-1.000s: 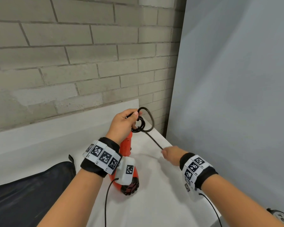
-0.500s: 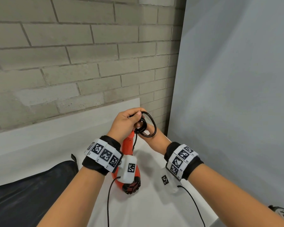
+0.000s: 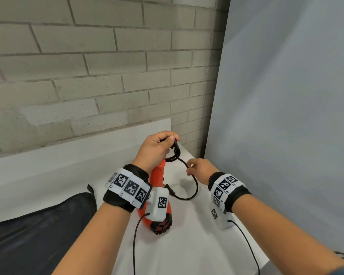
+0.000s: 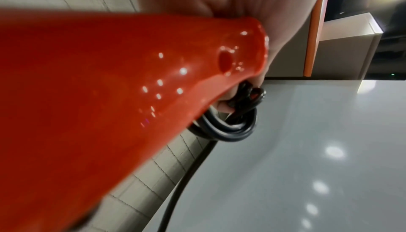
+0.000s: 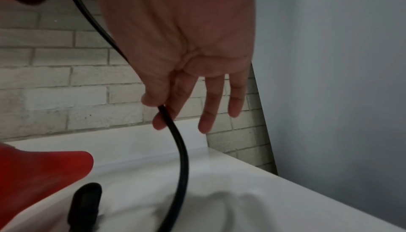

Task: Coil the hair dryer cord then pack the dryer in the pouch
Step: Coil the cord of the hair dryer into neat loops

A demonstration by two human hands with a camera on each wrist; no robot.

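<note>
Left hand (image 3: 157,147) clamping finished cord (image 3: 195,185) loops against upright dryer (image 3: 157,177) handle on desk (image 3: 197,245); right hand (image 3: 200,169) pinching slack, other fingers (image 5: 236,100) spread. Best fed in even loops, plug (image 3: 170,190) last; pouch (image 3: 38,225) waiting left

Red dryer (image 3: 160,213) nose-down on bench; black cord (image 3: 194,184) partly coiled at handle top; dark pouch (image 3: 34,233) left.

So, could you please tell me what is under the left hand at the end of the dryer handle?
Under the left hand, small loops of black cord hang bunched against the red hair dryer handle. How many loops there are, and where the cord joins the handle, is hidden by the fingers.
</note>
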